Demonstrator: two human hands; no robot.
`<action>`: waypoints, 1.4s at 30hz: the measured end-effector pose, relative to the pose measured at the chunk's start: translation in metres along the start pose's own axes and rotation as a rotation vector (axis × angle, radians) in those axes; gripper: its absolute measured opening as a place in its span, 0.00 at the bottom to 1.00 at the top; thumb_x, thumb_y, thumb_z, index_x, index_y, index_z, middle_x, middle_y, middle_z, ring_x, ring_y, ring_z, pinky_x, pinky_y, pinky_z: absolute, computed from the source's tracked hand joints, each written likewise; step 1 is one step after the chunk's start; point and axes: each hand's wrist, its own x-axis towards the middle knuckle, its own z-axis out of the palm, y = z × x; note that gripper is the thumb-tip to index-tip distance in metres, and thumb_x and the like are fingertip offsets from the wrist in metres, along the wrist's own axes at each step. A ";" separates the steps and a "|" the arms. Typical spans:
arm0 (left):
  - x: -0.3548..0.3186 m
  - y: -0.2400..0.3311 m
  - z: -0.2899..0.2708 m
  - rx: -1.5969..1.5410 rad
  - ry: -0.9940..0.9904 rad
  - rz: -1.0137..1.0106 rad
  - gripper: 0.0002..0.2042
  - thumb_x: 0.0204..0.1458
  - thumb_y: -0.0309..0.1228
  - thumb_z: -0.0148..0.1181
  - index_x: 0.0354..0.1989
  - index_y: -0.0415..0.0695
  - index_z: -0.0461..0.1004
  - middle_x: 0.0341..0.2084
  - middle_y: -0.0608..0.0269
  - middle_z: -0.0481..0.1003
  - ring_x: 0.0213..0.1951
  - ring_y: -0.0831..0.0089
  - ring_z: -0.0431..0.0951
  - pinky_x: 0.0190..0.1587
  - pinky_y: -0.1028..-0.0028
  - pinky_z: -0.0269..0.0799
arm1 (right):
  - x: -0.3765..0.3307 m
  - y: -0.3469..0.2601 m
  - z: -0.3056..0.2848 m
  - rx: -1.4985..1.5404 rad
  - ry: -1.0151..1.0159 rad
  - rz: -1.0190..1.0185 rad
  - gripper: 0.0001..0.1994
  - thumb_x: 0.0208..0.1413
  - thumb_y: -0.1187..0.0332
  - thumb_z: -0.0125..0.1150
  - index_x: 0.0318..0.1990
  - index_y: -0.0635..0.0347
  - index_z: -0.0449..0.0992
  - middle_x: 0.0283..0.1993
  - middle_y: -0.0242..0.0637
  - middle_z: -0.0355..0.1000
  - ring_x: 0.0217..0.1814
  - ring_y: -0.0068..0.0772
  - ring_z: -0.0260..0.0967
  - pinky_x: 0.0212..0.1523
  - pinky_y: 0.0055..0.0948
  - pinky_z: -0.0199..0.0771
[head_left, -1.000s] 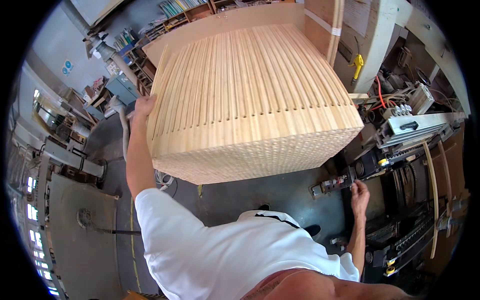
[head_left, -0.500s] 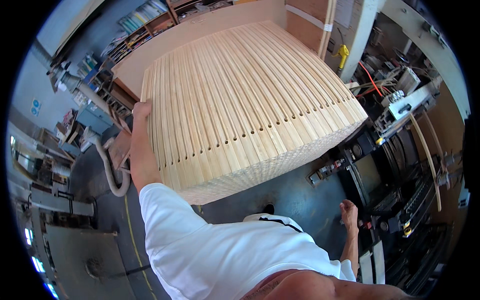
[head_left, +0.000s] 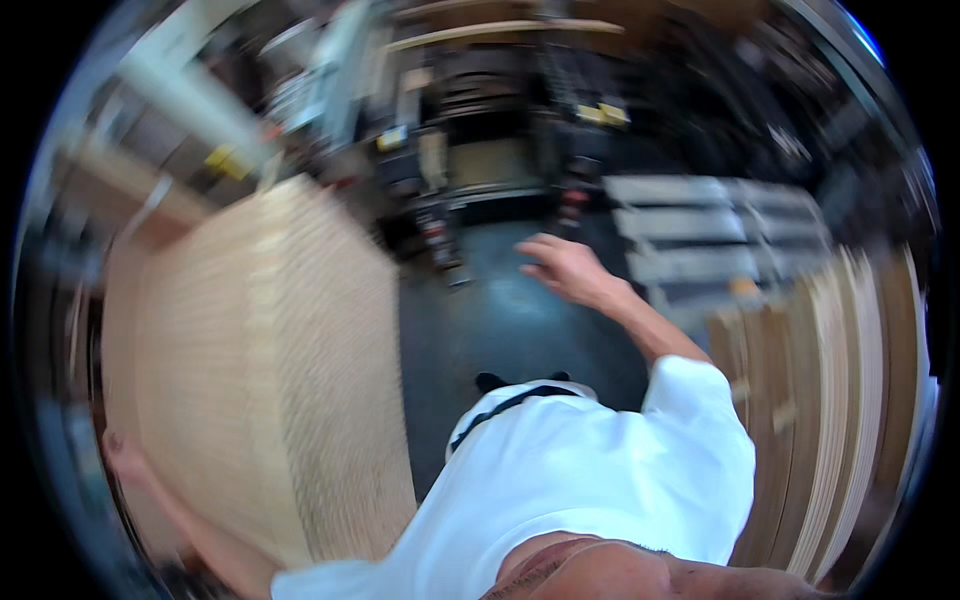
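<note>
I have the left hand out at the far left, against the outer side of the big stack of pale wooden strips. Blur covers its fingers, so from my end I cannot tell how far they are open or whether they grip a strip. The left forearm crosses the stack's near corner.

The stack fills the left of my view, its long strips side by side on top and their cut ends making a broad face toward the middle.

My right hand hangs well apart from it, over the dark floor, palm down, fingers partly spread and loosely bent; I see nothing held there. It is near a dark machine that stands straight ahead (two arms jut from it toward me, with yellow parts on them). A long thin strip lies across its far end.

To the right of that hand I make out some grey flat bars, and nearer me a row of wooden boards. Beyond the stack, a yellow tool is smeared by blur.
</note>
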 end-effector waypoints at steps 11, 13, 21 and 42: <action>-0.070 0.661 -0.004 -0.947 -0.215 0.777 0.17 0.62 0.34 0.56 0.57 0.42 0.73 0.49 0.56 0.76 0.47 0.70 0.77 0.50 0.73 0.72 | -0.270 -0.059 -0.190 -0.613 0.834 0.371 0.19 0.47 0.73 0.68 0.48 0.58 0.75 0.49 0.44 0.74 0.50 0.47 0.72 0.50 0.41 0.73; -0.140 0.736 -0.008 -1.082 -0.379 0.879 0.17 0.62 0.34 0.55 0.56 0.39 0.72 0.49 0.56 0.76 0.46 0.70 0.77 0.47 0.72 0.73 | -0.318 -0.077 -0.212 -0.876 0.857 0.752 0.19 0.48 0.72 0.68 0.50 0.59 0.74 0.50 0.45 0.74 0.54 0.49 0.71 0.55 0.42 0.71; -0.317 0.889 -0.039 -1.308 -0.855 1.259 0.17 0.56 0.28 0.61 0.53 0.36 0.73 0.43 0.55 0.75 0.44 0.67 0.75 0.49 0.71 0.71 | -0.484 -0.081 -0.249 -1.167 0.723 1.525 0.15 0.52 0.72 0.61 0.49 0.61 0.72 0.49 0.47 0.73 0.55 0.50 0.69 0.53 0.46 0.68; -0.290 1.019 0.291 -0.814 -1.054 0.932 0.24 0.53 0.40 0.62 0.56 0.40 0.73 0.53 0.46 0.73 0.55 0.52 0.73 0.57 0.59 0.69 | -0.422 -0.037 -0.273 -1.225 0.562 1.269 0.21 0.64 0.72 0.51 0.65 0.56 0.65 0.52 0.50 0.69 0.52 0.51 0.69 0.48 0.44 0.71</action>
